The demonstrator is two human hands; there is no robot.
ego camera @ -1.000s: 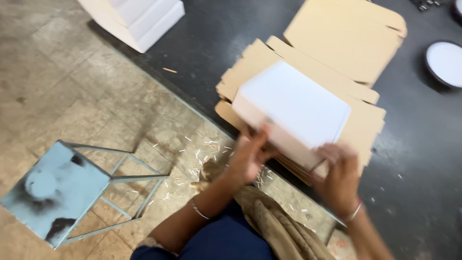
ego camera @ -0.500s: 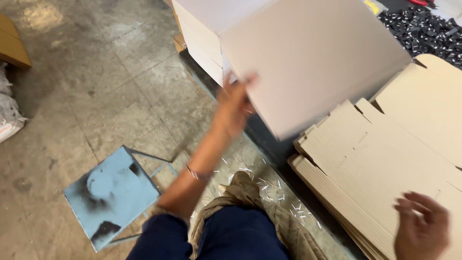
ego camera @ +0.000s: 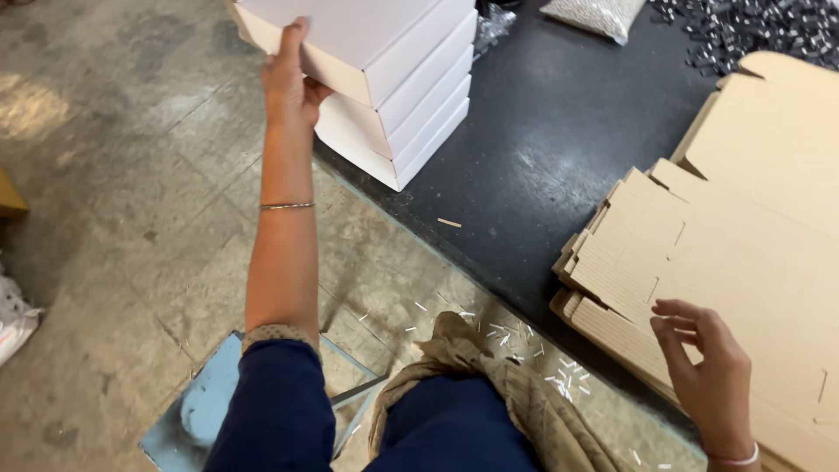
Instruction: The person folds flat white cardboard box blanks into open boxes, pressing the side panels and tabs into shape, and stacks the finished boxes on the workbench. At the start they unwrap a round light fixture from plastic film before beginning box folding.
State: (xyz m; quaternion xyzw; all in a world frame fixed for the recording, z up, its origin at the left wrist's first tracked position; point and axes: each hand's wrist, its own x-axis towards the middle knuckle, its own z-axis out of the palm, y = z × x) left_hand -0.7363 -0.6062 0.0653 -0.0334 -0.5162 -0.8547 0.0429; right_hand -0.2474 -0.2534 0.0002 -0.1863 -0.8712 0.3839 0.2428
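Stone floor meets a dark mat (ego camera: pixel 542 149). At the upper frame edge the top white box (ego camera: pixel 367 39) is cut off; the left hand (ego camera: pixel 290 83) grasps its near corner. At lower right, the right hand (ego camera: pixel 703 371) rests released, fingers spread, on flat cardboard sheets (ego camera: pixel 699 253).

Floor: worn, mottled grey-brown concrete (ego camera: pixel 131 175) on the left, with a bright patch of light (ego camera: pixel 31 109) near the left edge; a dark, slightly glossy black mat (ego camera: pixel 542 149) covers the right part, its edge running diagonally down to the right. Short pale slivers (ego camera: pixel 516 336) lie scattered along that edge, and one lies alone on the mat. A light-blue metal stool (ego camera: pixel 197 411) stands at the bottom, a heap of small black parts (ego camera: pixel 752 31) and a clear bag of pale pellets (ego camera: pixel 594 13) at the top right.
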